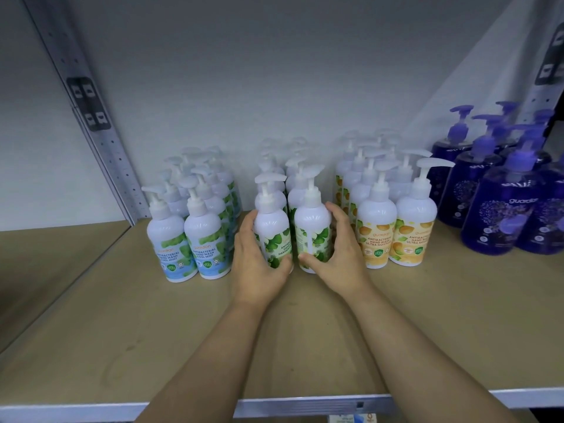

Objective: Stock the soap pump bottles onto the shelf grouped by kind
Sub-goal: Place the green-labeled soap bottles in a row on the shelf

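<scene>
Two white pump bottles with green leaf labels stand side by side at the front of the middle group on the beige shelf (pixel 152 346). My left hand (pixel 256 267) wraps the left green bottle (pixel 272 227). My right hand (pixel 335 257) wraps the right green bottle (pixel 312 227). Both bottles are upright with their bases on the shelf. More bottles of the same kind stand in rows behind them. Left of them is the blue-green cool mint group (pixel 195 221). To the right is the orange-labelled group (pixel 393 221).
Dark purple pump bottles (pixel 500 193) fill the far right of the shelf. A grey perforated upright (pixel 100 141) runs down the left side, and a white back wall stands behind the rows. The shelf's metal front edge (pixel 305 406) lies near my forearms.
</scene>
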